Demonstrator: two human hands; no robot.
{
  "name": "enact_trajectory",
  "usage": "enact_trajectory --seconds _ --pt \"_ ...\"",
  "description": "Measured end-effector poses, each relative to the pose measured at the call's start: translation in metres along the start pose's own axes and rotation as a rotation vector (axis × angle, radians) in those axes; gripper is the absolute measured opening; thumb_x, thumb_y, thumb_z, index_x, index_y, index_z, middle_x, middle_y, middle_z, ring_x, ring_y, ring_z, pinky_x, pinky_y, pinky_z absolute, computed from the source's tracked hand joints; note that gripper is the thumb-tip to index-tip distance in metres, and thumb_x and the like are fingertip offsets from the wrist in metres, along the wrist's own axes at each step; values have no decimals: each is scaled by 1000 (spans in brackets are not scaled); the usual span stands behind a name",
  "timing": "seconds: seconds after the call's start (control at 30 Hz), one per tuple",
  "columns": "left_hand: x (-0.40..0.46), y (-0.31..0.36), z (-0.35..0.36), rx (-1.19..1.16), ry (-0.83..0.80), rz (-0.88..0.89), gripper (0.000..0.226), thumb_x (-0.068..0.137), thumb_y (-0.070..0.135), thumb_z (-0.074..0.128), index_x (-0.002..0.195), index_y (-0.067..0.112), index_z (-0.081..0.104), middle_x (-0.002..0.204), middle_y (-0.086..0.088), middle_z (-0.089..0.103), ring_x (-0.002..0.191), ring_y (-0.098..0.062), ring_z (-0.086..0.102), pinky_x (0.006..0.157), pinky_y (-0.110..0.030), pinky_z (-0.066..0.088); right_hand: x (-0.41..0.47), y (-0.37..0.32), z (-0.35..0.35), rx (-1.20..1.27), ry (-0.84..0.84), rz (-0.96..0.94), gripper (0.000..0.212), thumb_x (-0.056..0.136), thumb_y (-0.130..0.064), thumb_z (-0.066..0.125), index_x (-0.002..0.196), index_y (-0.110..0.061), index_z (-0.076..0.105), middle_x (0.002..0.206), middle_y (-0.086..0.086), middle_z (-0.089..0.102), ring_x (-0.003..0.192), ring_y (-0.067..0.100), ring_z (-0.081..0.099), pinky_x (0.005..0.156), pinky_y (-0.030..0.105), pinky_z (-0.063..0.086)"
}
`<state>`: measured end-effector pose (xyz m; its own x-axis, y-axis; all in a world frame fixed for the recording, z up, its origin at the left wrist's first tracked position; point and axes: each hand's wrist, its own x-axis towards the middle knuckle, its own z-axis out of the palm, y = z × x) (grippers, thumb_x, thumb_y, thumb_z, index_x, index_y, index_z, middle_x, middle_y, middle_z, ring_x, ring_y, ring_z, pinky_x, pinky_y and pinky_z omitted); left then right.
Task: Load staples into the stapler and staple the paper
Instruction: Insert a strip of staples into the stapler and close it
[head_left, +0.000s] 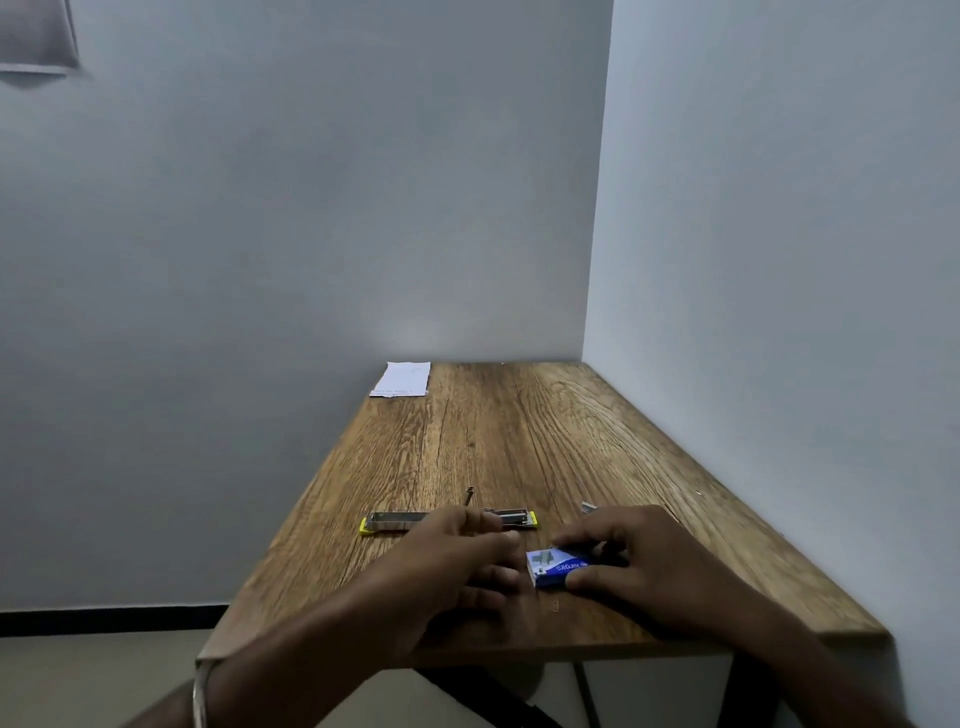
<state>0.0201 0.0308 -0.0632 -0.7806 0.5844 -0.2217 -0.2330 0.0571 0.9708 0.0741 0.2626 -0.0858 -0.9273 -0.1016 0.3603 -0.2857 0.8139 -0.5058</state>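
The stapler (449, 521) is lying opened out flat on the wooden table (519, 441), its long axis running left to right across the view, a yellow-tipped end showing at each side and the bare metal channel facing up on the left half. Its middle is hiding behind the left hand (457, 561), which is hovering over the table with fingers loosely curled and gripping nothing that can be seen. Just to the right, the right hand (644, 566) is pinching a small blue staple box (558, 566) between thumb and fingertips (the printed lettering is reading upside down from here), the box resting on the tabletop near the front edge. A short metal strip of staples (588, 506) is lying just beyond that hand. The paper (401, 380), white and rectangular, is sitting well apart at the far left corner. The table's grain is running away toward plain grey walls (311, 208) meeting in a corner.
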Motion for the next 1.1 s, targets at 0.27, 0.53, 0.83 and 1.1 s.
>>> enact_trajectory --seconds 0.27,0.53,0.83,1.1 --pt "17 3 -9 -11 15 -106 33 85 2 70 115 0 58 101 -21 76 89 -26 76 62 -27 61 1 -5 6 35 37 -36 34 75 -42 80 107 -34 76 94 -21 73 92 -8 64 79 9 50" --pt "17 3 -13 28 14 -124 41 81 2 75 118 2 56 103 -20 76 86 -22 76 59 -26 60 2 -7 10 31 44 -37 35 76 -40 81 110 -32 76 100 -15 75 93 -4 64 78 13 52" --pt "13 4 -6 407 41 41 31 81 24 77 109 19 65 92 -4 73 68 -7 72 57 -21 56 1 -9 8 51 48 -26 36 72 -35 84 107 -34 77 98 -17 75 91 -4 65 76 9 48" --pt "19 -21 -3 1053 137 599 33 79 34 77 111 38 69 101 24 66 89 9 57 68 -7 45 -4 -3 7 56 54 -31 48 65 -31 89 111 -33 74 96 -26 69 94 -13 62 76 3 44"
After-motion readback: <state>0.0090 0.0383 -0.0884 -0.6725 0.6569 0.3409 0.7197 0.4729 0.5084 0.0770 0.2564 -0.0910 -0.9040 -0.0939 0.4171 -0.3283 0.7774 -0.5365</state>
